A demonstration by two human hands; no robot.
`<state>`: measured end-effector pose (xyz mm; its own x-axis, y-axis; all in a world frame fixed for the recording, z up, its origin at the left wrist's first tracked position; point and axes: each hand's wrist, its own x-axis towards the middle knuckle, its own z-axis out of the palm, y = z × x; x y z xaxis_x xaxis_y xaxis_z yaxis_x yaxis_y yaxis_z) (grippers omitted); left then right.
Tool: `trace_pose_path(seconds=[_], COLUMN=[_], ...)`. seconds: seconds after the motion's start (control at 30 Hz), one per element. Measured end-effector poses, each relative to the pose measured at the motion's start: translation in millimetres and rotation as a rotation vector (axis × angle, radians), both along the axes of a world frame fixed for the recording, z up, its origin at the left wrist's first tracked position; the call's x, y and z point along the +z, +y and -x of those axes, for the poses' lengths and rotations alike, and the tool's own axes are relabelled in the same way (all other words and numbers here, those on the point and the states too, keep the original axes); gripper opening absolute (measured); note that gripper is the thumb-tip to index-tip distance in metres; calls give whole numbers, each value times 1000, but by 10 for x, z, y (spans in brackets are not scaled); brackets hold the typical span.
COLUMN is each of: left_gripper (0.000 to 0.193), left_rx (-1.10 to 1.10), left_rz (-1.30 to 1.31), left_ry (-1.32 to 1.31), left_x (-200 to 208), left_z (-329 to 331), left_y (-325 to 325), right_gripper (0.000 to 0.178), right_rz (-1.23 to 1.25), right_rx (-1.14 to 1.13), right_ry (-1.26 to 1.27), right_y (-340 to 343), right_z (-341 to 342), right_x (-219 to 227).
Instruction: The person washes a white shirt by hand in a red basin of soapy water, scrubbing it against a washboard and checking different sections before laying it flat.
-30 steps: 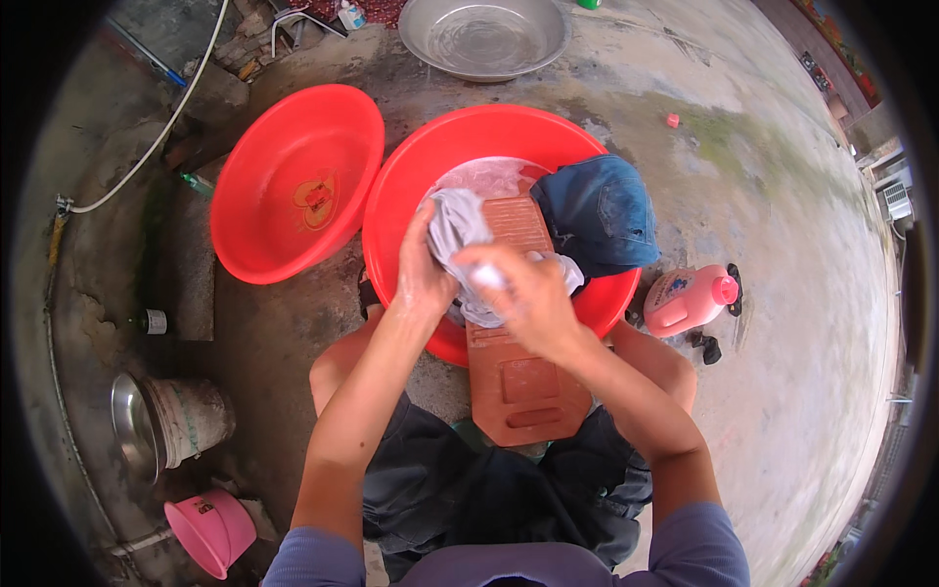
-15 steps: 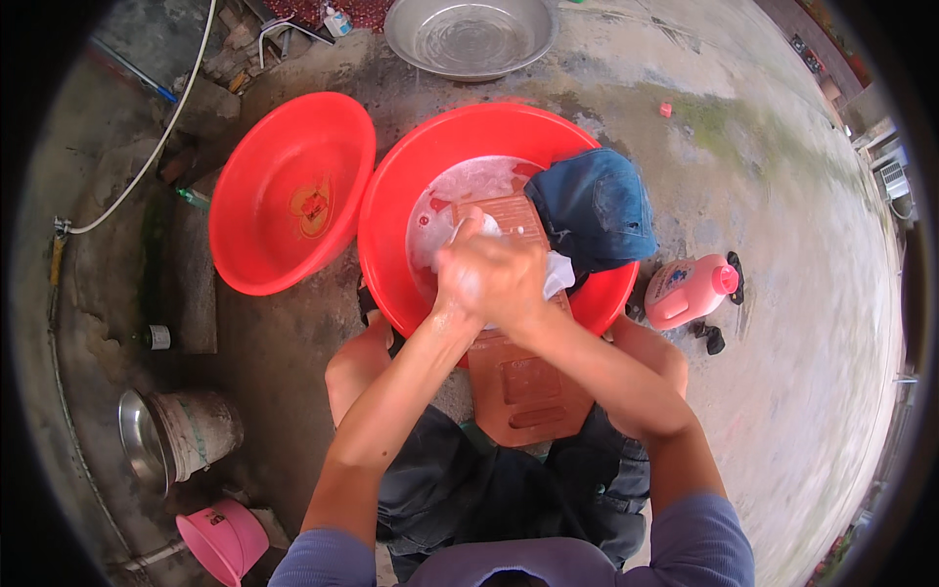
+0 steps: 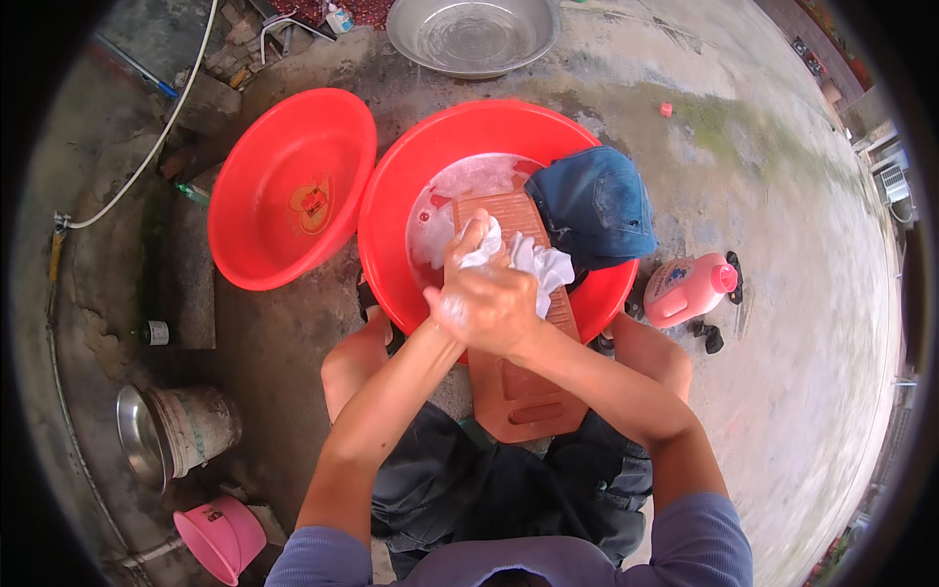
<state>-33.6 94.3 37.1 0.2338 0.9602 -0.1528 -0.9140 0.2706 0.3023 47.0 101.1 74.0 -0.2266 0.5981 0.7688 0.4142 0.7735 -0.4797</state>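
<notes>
Cloth [image 3: 544, 268]: wht, crumpled, bunched betw. hands, above ridged brn washboard [image 3: 523, 384] at red basin [image 3: 389, 262].
R hand [image 3: 497, 305]: fingers curled tight, gripping cloth.
L hand [image 3: 464, 252]: partly hidden under R; fingers bent round cloth.

No lettering is legible; a blue print [image 3: 673, 277] marks the pink detergent jug [image 3: 691, 305], a gold-and-red emblem [image 3: 311, 204] the left red basin [image 3: 245, 210], a dark mark [image 3: 212, 513] the pink bucket [image 3: 219, 544].

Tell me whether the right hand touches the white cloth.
Touching: the head view shows the white cloth bunched against the right hand, bulging beyond it.
</notes>
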Motion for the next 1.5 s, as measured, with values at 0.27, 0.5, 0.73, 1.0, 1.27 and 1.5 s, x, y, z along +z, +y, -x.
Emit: trace_pose_path(seconds=[0.27,0.5,0.73,1.0,1.27,1.5], left_gripper=[32,29,34,24,23,24], left_rx=[261,320,-276,83,205,190], left_rz=[58,68,-57,-147,130,71], left_ry=[477,633,1160,756,715,612], left_x=[383,457,669,509,386,504], left_z=[334,650,659,720,485,367], left_y=[-83,-123,-263,-168,-94,-60], right_gripper=[31,35,12,15,19,17], right_rz=[693,1257,1139,963,543,605], right_rx=[176,503,571,334,-54,182], right_ry=[269,-108,730,485,337,299], right_y=[322,459,424,418,509,215], right_z=[-372,-782,-760,-656,-573,-425], right_x=[62,166,212,295,171,336])
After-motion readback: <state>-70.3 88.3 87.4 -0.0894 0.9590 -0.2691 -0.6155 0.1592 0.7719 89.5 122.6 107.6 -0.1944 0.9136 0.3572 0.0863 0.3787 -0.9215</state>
